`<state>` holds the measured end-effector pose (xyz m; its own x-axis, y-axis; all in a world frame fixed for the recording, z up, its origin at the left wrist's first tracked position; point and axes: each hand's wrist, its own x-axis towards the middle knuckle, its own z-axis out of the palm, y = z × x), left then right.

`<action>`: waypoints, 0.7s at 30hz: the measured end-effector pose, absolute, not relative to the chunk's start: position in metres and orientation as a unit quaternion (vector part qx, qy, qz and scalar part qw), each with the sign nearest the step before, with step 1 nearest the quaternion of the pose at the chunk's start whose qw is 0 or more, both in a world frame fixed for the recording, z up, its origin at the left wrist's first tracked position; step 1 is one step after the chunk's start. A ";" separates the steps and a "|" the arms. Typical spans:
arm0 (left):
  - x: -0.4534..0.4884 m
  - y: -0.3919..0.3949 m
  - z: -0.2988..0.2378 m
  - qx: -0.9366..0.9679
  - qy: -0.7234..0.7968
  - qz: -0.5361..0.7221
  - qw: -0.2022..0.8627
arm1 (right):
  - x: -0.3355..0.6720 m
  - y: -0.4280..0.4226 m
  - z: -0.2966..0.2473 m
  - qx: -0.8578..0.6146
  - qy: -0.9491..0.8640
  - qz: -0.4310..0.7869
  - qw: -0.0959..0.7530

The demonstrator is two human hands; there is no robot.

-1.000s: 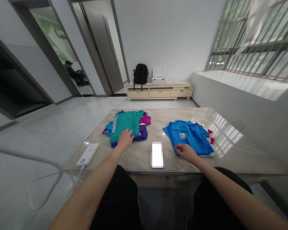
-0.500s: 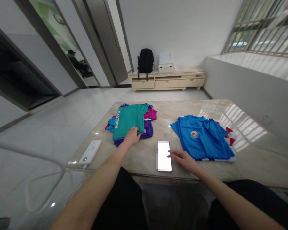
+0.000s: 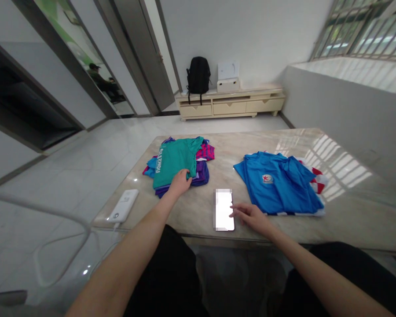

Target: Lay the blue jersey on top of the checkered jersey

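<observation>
On the left of the table lies a pile of folded shirts, topped by a green shirt (image 3: pixel 176 158) with white lettering. My left hand (image 3: pixel 181 181) is at the near right corner of this shirt, its fingers closed on the fabric. Purple and pink-striped cloth shows beneath. A phone (image 3: pixel 223 211) with a bright white screen lies flat in front of me. My right hand (image 3: pixel 251 215) is beside it, fingers apart and holding nothing, with the fingertips at the phone's right edge. Farther right, a blue shirt (image 3: pixel 277 185) with a round badge lies on red-and-white checked cloth.
A white power bank (image 3: pixel 124 205) with a cable lies at the left end of the marble table (image 3: pixel 224 145). Across the room, a low cabinet (image 3: pixel 231 105) bears a black backpack (image 3: pixel 198 75) and white boxes. A person (image 3: pixel 100 79) sits beyond the doorway.
My left fingers have curled in from lying over the green shirt's edge to gripping its corner. My right hand stays beside the phone. The view has tilted slightly down.
</observation>
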<state>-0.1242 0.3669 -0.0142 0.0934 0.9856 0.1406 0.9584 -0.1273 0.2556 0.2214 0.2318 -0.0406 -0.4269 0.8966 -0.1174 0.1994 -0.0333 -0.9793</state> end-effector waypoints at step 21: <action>-0.116 0.371 -0.014 0.741 0.652 0.153 0.056 | 0.221 0.232 -0.042 -0.437 -0.628 0.562 0.315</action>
<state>-0.1165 0.3709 -0.0139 0.1035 0.9826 0.1541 0.9484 -0.1442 0.2825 0.2207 0.2317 -0.0421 -0.4200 0.9024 -0.0957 0.1948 -0.0134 -0.9808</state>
